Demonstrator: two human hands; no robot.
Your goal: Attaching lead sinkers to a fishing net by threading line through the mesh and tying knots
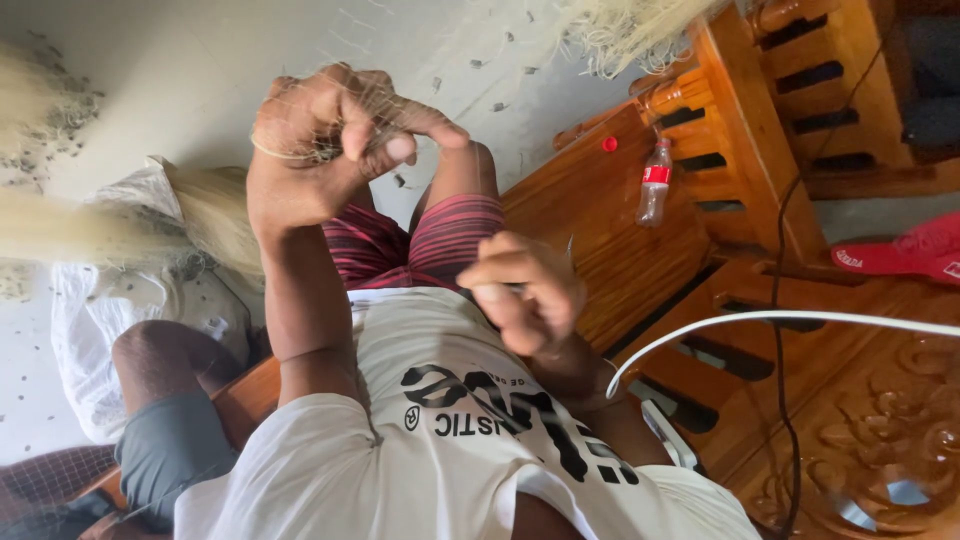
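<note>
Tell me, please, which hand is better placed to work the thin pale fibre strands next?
Probably the left hand: it is closed around the thin pale fibre strands, while the right hand sits lower, by the white shirt.

Both grips (330, 140) (520, 290) clenched (left raised).

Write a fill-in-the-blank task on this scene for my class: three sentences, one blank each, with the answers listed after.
1. The thin pale fibres are held in the closed grip of the raised ____ hand.
2. The right hand is pinched shut in front of a ____ shirt.
3. The plastic bottle on the wooden bench has a ____ label.

Missing words: left; white; red.
</note>
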